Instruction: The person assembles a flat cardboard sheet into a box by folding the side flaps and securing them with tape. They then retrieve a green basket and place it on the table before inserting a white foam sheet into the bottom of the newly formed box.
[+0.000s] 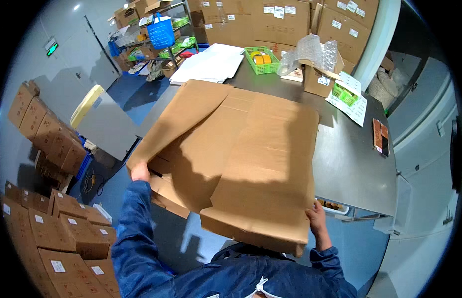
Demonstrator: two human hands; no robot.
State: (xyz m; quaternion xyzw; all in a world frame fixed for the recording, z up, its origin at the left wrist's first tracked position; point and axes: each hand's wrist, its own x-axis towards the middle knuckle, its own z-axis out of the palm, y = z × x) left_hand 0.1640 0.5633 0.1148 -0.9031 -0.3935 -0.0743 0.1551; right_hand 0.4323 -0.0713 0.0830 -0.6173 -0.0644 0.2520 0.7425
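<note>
A large brown cardboard box (pixel 263 164) lies before me across the near side of the steel table (pixel 355 169), its near end jutting past the table's edge toward my body. One long flap on its left side is partly raised and bent. My left hand (pixel 140 172) is closed on the left corner by that flap, most of its fingers hidden under the cardboard. At the near right corner my right hand (pixel 318 218) grips the box's side, thumb outward. What the box contains, if anything, is hidden.
White sheets (pixel 208 64) are stacked at the table's far left, beside a green basket (pixel 262 60) with yellow tape rolls. Bubble wrap (pixel 315 52) tops a small carton at the back. A phone (pixel 381 137) lies on the right. Stacked cartons (pixel 67 233) stand on the floor at left.
</note>
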